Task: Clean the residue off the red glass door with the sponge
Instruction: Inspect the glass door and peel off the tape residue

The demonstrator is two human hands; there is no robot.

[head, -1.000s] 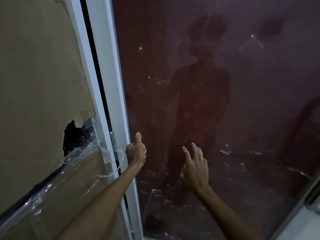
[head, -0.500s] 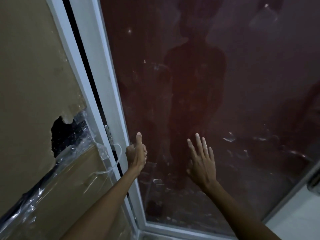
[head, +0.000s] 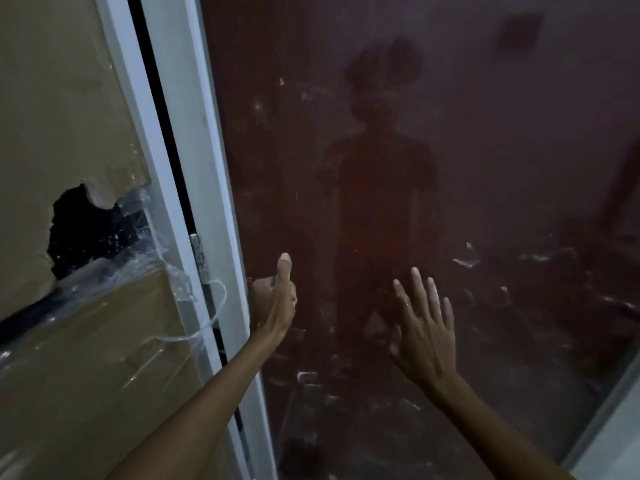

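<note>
The red glass door (head: 485, 168) spreads wide and flat above and to the right of both hands, with only pale streaks of residue (head: 467, 261) on it and nothing standing out to block a sweep. The left hand (head: 273, 299) is hemmed in on its left by the white frame (head: 207, 188), whose hinge (head: 198, 249) and loose plastic strap (head: 194, 336) lie in the dark gap beside it. Beyond the frame, torn cardboard (head: 62, 116) and crinkled plastic wrap (head: 138, 271) close off that side.

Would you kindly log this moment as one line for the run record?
left hand: fist, thumb up, at glass edge | right hand: fingers spread over red glass door | sponge: not visible | residue: streaks remain
</note>
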